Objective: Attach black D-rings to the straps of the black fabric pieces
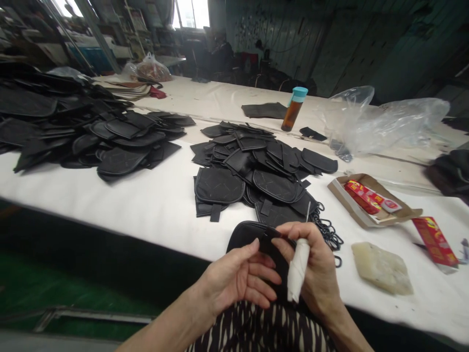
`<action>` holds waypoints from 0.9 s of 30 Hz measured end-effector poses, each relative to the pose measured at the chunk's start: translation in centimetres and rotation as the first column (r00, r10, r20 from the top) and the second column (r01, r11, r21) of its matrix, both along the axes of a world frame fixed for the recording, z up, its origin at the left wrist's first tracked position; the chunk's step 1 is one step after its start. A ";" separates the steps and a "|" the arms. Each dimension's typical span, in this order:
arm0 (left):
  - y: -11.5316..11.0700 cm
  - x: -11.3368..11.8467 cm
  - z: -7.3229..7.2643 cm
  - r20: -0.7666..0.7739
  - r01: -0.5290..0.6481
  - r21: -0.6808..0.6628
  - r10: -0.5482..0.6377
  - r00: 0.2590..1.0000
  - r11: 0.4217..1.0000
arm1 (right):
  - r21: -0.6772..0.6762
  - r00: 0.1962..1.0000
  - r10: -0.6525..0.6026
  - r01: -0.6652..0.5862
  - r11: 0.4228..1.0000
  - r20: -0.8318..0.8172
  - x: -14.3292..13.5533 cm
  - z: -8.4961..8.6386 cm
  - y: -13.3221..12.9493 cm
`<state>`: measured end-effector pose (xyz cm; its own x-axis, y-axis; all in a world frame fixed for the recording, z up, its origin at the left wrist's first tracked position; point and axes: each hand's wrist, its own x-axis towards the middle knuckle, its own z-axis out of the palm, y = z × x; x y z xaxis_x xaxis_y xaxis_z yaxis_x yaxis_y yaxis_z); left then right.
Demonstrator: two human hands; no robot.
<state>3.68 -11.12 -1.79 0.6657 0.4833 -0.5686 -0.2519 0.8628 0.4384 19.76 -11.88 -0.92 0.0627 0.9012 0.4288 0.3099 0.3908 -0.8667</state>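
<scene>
A black leather-like pouch piece point(244, 233) with a rounded, piped edge is held above my lap at the table's front edge. My right hand point(319, 272) is closed around an awl point(298, 270), whose handle is wrapped in white and whose thin metal tip points up. The thumb and forefinger of that hand also pinch the pouch piece's edge. In front of the piece, my left hand point(244, 279) is open, palm turned up and fingers apart; its thumb lies against or close to the piece. The lower part of the piece is hidden behind my hands.
Piles of similar black pieces lie ahead point(220, 186) and at left point(124, 159). Black metal clips point(328, 232) are heaped near my right hand. Further right are a yellowish block point(382, 268), a cardboard box point(361, 205), a red packet point(436, 242), a bottle point(293, 110) and plastic bags point(395, 124).
</scene>
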 end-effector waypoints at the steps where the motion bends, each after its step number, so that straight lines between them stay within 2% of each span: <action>1: 0.2 0.0 -0.1 0.037 -0.018 -0.051 0.020 0.999 0.999 | 0.050 0.998 0.062 -0.064 0.997 0.033 -0.1 0.0 -0.4; 3: 0.5 0.0 -0.1 0.071 -0.062 -0.093 0.069 0.995 0.994 | 0.149 0.973 0.171 -0.194 0.970 0.157 -0.5 -0.2 -1.1; 6: 0.7 0.3 -0.1 0.010 -0.150 -0.092 0.151 0.988 0.984 | 0.240 0.911 0.222 -0.315 0.918 0.346 -1.0 -0.5 -2.2; 10: 0.6 1.1 -0.4 -0.147 -0.253 0.055 0.258 0.955 0.966 | 0.284 0.824 0.225 -0.416 0.864 0.520 -1.2 -1.0 -2.9; 12: 0.4 1.5 -0.6 -0.172 -0.292 0.141 0.314 0.934 0.946 | 0.250 0.792 0.224 -0.425 0.870 0.568 -0.9 -1.3 -3.1; 14: 0.2 1.8 -0.6 -0.183 -0.326 0.203 0.363 0.914 0.923 | 0.217 0.830 0.215 -0.369 0.904 0.514 -0.8 -1.8 -3.3; 17: -0.3 2.1 -0.7 -0.206 -0.329 0.301 0.398 0.894 0.895 | 0.174 0.953 0.156 -0.205 0.963 0.261 -0.9 -2.4 -3.7; 20: -0.8 2.4 -1.0 -0.219 -0.321 0.400 0.430 0.876 0.858 | -0.030 0.999 0.019 -0.018 0.999 0.042 -1.4 -2.4 -4.0; 23: -1.2 2.6 -1.4 -0.226 -0.304 0.465 0.444 0.867 0.831 | -0.208 0.988 -0.115 0.135 0.969 0.106 -1.5 -2.0 -3.9; 25: -1.3 2.7 -1.6 -0.212 -0.309 0.470 0.446 0.870 0.827 | -0.221 0.967 -0.142 0.188 0.957 0.209 -1.5 -1.7 -3.7; 27: -1.2 2.7 -1.7 -0.176 -0.349 0.417 0.451 0.875 0.839 | -0.205 0.950 -0.118 0.182 0.962 0.288 -1.4 -1.7 -3.5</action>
